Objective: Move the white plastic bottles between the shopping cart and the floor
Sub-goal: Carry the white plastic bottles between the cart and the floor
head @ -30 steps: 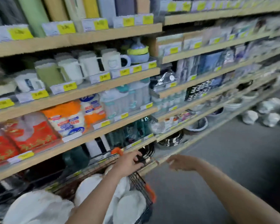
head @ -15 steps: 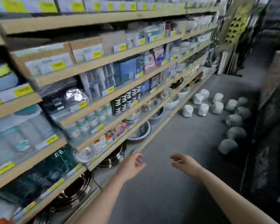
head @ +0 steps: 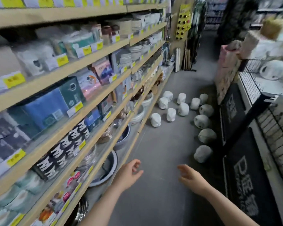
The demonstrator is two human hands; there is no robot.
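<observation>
Several white plastic bottles stand and lie on the grey aisle floor ahead. The nearest bottle (head: 202, 153) lies by the right display, and another bottle (head: 155, 120) stands near the left shelf's base. My left hand (head: 129, 174) and my right hand (head: 190, 177) hover low over the floor, fingers loosely curled, holding nothing. Both are well short of the bottles. The shopping cart is out of view.
Long wooden shelves (head: 95, 101) full of boxed goods, bowls and plates run along the left. A black wire rack (head: 258, 98) and dark display panels (head: 245, 176) line the right. The grey floor (head: 162, 152) forms a narrow aisle between them.
My view has swung right, away from the cart and down the aisle. My left hand has let go of the cart's rim. Both hands now hang free over the floor.
</observation>
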